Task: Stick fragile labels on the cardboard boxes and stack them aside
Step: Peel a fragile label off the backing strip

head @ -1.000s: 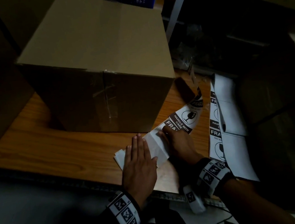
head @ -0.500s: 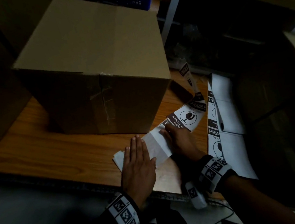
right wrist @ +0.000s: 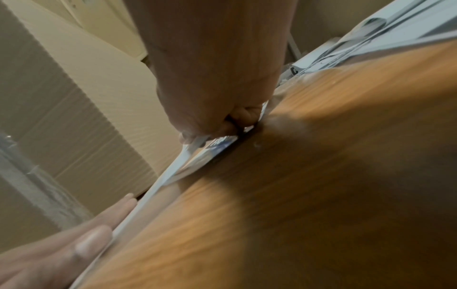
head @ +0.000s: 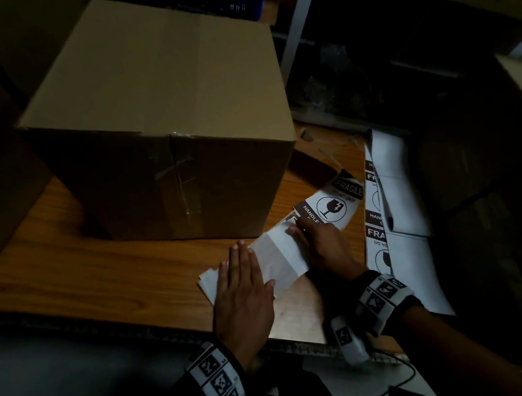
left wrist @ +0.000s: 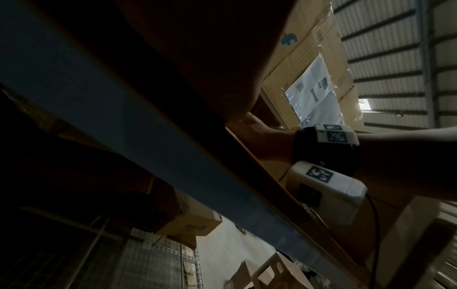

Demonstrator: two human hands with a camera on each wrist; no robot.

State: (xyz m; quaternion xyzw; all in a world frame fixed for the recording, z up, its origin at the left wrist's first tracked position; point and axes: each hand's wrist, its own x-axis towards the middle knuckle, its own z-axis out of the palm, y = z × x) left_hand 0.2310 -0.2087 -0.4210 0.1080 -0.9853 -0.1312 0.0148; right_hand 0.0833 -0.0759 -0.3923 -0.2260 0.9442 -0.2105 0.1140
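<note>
the right hand (head: 323,244) is curled at the edge of a fragile label (head: 331,204), its fingertips (right wrist: 243,115) pinching the printed corner, seemingly to lift it from the backing. the left hand (head: 243,295) is laid flat with straight fingers on the white backing strip (head: 278,255), presumably so the glossy liner is pinned while the label is peeled. the strip runs toward 2 o'clock from the hands, thin, creased and slippery-looking. at 3 o'clock more labels and bare liner sheets (head: 395,201) hang over the edge of the wood-grain counter (head: 97,267). at 11 o'clock the cardboard box (head: 158,118) is stood, matte, taped along its seam, and no label is seen on its visible faces.
</note>
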